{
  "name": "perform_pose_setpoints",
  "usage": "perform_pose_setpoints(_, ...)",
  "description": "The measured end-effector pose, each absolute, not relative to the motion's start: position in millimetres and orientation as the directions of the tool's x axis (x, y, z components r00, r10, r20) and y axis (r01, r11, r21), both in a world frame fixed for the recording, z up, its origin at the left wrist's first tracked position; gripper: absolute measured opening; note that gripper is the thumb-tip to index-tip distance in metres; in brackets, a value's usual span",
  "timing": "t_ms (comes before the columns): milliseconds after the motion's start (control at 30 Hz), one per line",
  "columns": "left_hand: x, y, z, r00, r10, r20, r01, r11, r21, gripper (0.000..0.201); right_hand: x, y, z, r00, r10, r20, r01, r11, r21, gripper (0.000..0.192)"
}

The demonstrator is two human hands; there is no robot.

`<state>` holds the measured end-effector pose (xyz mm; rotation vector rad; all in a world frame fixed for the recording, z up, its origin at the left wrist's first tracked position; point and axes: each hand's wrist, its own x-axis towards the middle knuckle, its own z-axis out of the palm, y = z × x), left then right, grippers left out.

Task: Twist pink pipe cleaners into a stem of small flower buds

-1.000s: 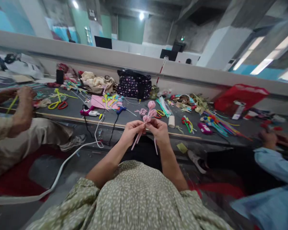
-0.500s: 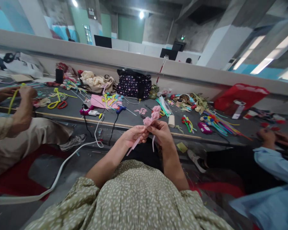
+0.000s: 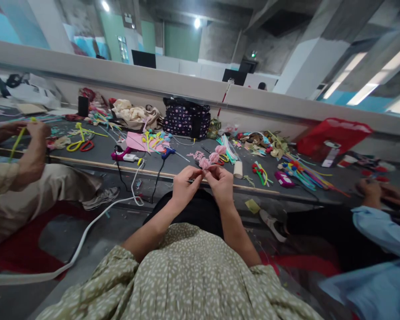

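My left hand (image 3: 184, 184) and my right hand (image 3: 222, 184) meet in front of my lap, both pinching the stems of a pink pipe-cleaner flower piece (image 3: 212, 159). Its fuzzy pink curled heads stick up and lean to the right above my fingers. The stems are hidden inside my hands. Just beyond lies the low dark work table (image 3: 183, 163), strewn with craft material.
On the table: a pink glue gun (image 3: 122, 155), a blue glue gun (image 3: 167, 153), a dotted bag (image 3: 186, 117), coloured pipe cleaners (image 3: 303, 171), a red bag (image 3: 333, 135). A person (image 3: 30, 151) works at left, another in blue (image 3: 383, 222) at right. A white cable (image 3: 86, 231) crosses the floor.
The flower piece tipped from upright to leaning right. Its loose pink stems, hanging below my hands before, are now gathered inside my fingers, and my hands have closed together.
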<state>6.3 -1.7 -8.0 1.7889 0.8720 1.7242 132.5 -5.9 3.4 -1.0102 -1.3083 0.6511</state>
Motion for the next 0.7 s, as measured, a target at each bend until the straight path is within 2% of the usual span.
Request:
perform_pose_setpoints(67, 6, -2, -6, -0.017, 0.743, 0.669, 0.101, -0.664, 0.741, 0.011, 132, -5, 3, 0.189, 0.864, 0.466, 0.148, 0.444, -0.884, 0.019)
perform_pose_setpoints(133, 6, -1, -4, -0.018, 0.797, 0.603, 0.034, -0.603, 0.797, 0.014, 132, -5, 2, 0.179, 0.870, 0.460, 0.128, 0.443, -0.887, 0.020)
perform_pose_setpoints(233, 4, -1, -3, 0.054, 0.902, 0.429, -0.160, -0.416, 0.895, 0.019, 133, -5, 4, 0.144, 0.882, 0.449, 0.084, 0.441, -0.893, 0.022)
perform_pose_setpoints(333, 2, 0, -1, 0.167, 0.948, 0.271, -0.347, -0.201, 0.916, 0.024, 136, -7, 8, 0.106, 0.893, 0.437, 0.052, 0.434, -0.900, 0.023)
perform_pose_setpoints(500, -2, 2, 2, 0.326, 0.936, 0.136, -0.484, 0.041, 0.874, 0.023, 142, -16, 18, -0.005, 0.914, 0.407, -0.061, 0.406, -0.912, 0.019)
perform_pose_setpoints(700, -7, 7, 4, 0.528, 0.845, 0.084, -0.520, 0.244, 0.819, 0.024, 145, -19, 22, -0.105, 0.951, 0.291, -0.120, 0.279, -0.953, 0.028)
